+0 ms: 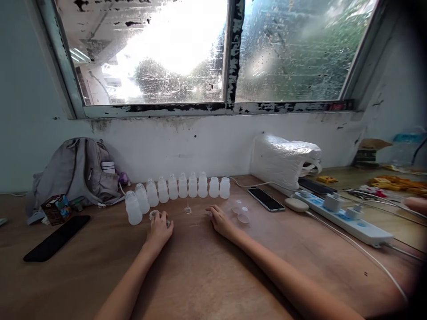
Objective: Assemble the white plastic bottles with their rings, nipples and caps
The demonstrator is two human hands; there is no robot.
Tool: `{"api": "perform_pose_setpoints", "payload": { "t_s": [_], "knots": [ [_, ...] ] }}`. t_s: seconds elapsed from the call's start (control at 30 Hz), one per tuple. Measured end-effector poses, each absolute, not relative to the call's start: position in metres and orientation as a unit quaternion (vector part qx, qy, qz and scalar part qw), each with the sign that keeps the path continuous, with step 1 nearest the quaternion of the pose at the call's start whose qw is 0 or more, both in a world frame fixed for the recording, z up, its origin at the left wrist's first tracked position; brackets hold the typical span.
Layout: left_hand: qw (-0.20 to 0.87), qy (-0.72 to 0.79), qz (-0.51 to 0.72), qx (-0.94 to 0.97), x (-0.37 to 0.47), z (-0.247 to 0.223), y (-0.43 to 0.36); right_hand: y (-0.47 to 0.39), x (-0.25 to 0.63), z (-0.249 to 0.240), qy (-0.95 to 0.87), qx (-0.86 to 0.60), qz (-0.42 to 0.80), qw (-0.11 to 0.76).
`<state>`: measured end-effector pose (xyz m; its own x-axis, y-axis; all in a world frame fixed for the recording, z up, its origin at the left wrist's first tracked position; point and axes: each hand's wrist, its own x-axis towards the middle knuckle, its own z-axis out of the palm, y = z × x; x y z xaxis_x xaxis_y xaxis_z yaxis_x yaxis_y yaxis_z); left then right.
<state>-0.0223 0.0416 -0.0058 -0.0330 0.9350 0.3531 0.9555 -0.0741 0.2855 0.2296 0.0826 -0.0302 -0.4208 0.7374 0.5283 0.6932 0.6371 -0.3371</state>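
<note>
My left hand (159, 230) rests low over the table with its fingers curled down around a small clear plastic piece, which they mostly hide. Just past its fingertips shows a clear ring-shaped part (153, 214). My right hand (220, 221) lies on the table with fingers stretched out, holding nothing. Between the hands and a little farther off stands a clear teat-like piece (187, 209). Clear round caps (243, 217) lie right of my right hand. Behind, frosted baby bottles (183, 186) stand in a curved row; most have clear domed tops, while two uncapped bottles (219, 188) stand at the right end.
A grey backpack (78, 171), a small box (56, 209) and a black phone (57, 238) are at left. At right lie another phone (266, 199), a silvery padded bag (278, 160), a white round device (296, 205) and a power strip (340, 218) with trailing cables.
</note>
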Motion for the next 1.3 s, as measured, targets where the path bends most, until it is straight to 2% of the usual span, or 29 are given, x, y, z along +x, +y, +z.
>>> {"api": "perform_pose_setpoints", "payload": {
  "t_s": [0.2, 0.4, 0.5, 0.67, 1.03, 1.3],
  "knots": [
    [-0.067, -0.58, -0.318, -0.747, -0.003, -0.008, 0.034, 0.081, 0.235, -0.029, -0.801, -0.458, 0.08, 0.377],
    [-0.423, -0.504, -0.496, -0.567, 0.018, -0.005, 0.033, 0.053, 0.217, -0.01, -0.801, -0.366, 0.142, 0.451],
    [-0.518, -0.466, -0.522, -0.492, 0.023, -0.001, 0.028, 0.035, 0.204, -0.003, -0.831, -0.311, 0.153, 0.434],
    [-0.566, -0.415, -0.525, -0.482, 0.026, 0.004, 0.019, 0.022, 0.193, -0.003, -0.856, -0.289, 0.17, 0.394],
    [-0.571, -0.436, -0.473, -0.51, 0.034, 0.007, 0.012, 0.024, 0.19, -0.007, -0.821, -0.329, 0.18, 0.43],
    [-0.622, -0.387, -0.48, -0.482, 0.043, 0.007, 0.006, 0.025, 0.189, -0.009, -0.802, -0.388, 0.139, 0.432]
  ]
}}
